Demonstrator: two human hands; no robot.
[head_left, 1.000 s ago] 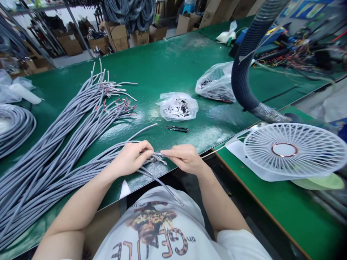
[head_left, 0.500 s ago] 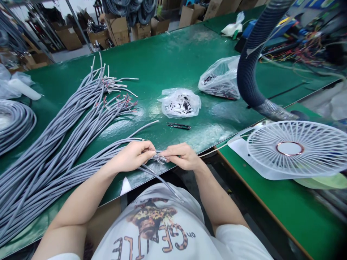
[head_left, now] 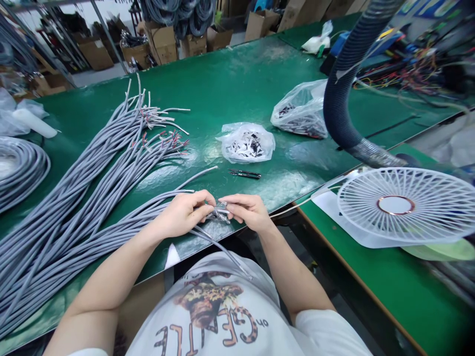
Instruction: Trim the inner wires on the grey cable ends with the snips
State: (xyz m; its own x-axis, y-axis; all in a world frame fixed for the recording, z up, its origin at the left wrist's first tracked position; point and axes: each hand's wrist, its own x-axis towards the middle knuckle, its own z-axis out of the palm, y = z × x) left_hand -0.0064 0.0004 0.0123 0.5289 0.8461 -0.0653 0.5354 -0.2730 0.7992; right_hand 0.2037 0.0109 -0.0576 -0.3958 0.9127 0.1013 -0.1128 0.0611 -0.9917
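Note:
My left hand (head_left: 187, 211) is closed around a grey cable near its frayed end, at the front edge of the green table (head_left: 237, 74). Just to its right, my right hand (head_left: 248, 210) pinches at the same cable end (head_left: 221, 211), where silvery strands show. What exactly its fingertips hold is too small to tell. Many long grey cables (head_left: 100, 242) run from the lower left towards my left hand. Two more bundles (head_left: 122, 168) lie behind, with red and white wire ends bared. One cable (head_left: 226, 249) hangs over the table edge towards my shirt.
Black snips (head_left: 245, 174) lie beyond my hands, before a plastic bag of small black and white parts (head_left: 248, 143). Another filled bag (head_left: 302, 111) is farther right. A thick dark hose (head_left: 339, 99) arches beside a white fan (head_left: 395, 205). Coiled cable (head_left: 22, 170) sits left.
My right hand has shifted slightly, its fingers now bent more around the cable end. My left hand has stayed nearly in place on the cable.

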